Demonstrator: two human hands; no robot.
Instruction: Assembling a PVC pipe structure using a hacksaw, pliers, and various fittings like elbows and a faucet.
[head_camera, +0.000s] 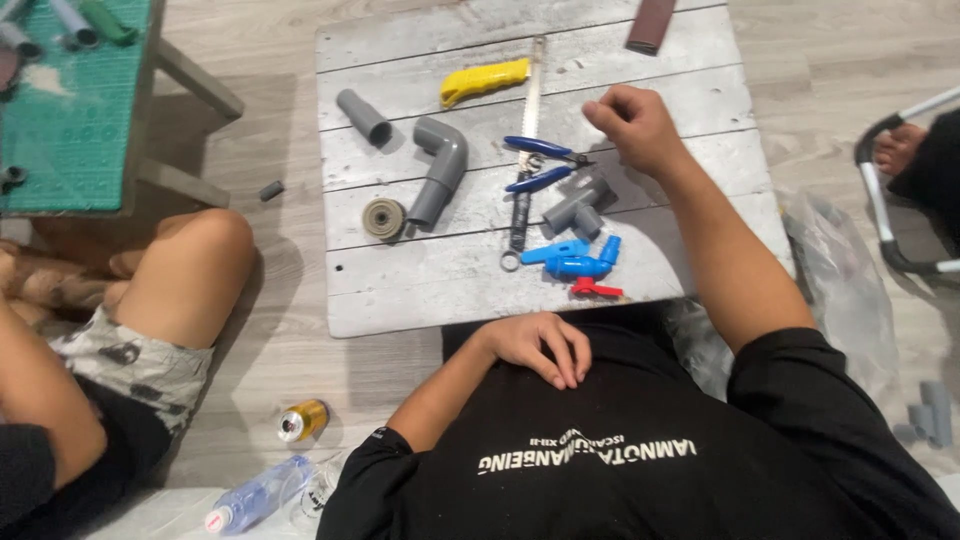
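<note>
Left hand (535, 345) rests flat and empty on the shirt. Past it, the valve (578, 264) sits close to the board's (400, 300) edge, so a nudge could drop it. Right hand (635, 125), loosely curled and empty, hovers beside the pliers (540, 163); the saw (530, 100) could nick knuckles.

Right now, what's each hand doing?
Left hand: open, empty, resting flat on the black shirt.
Right hand: loosely curled above the blue-handled pliers; contents cannot be told.
</note>
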